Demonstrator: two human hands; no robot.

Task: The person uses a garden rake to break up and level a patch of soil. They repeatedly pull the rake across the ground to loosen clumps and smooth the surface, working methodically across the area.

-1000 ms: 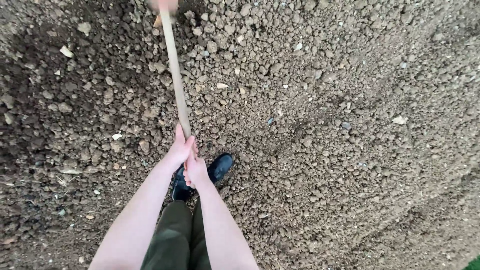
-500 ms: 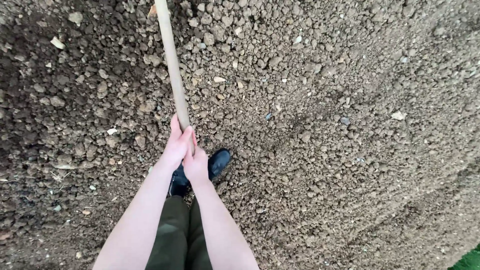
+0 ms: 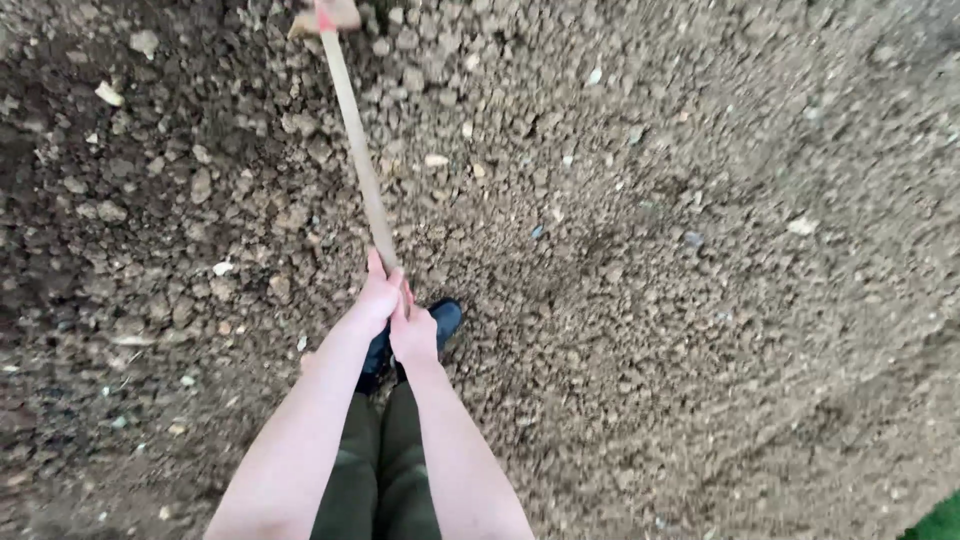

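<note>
A long wooden tool handle (image 3: pixel 355 140) runs from the top of the head view down to my hands. Its far end, with a red band and a pale tool head (image 3: pixel 325 14), sits on the clumpy soil at the top edge. My left hand (image 3: pixel 376 296) wraps the near end of the handle. My right hand (image 3: pixel 412 333) grips just below it, touching the left. Both bare forearms reach up from the bottom of the frame.
Loose brown soil (image 3: pixel 640 280) full of clods and small stones fills the view. My black shoe (image 3: pixel 443 320) and dark green trousers (image 3: pixel 378 470) show under my arms. A strip of green (image 3: pixel 940 522) shows at the bottom right corner.
The handle has shifted away from me and thinned in view, and the tool head shows at the top edge again. My hands moved slightly right and down. The image is blurred by motion.
</note>
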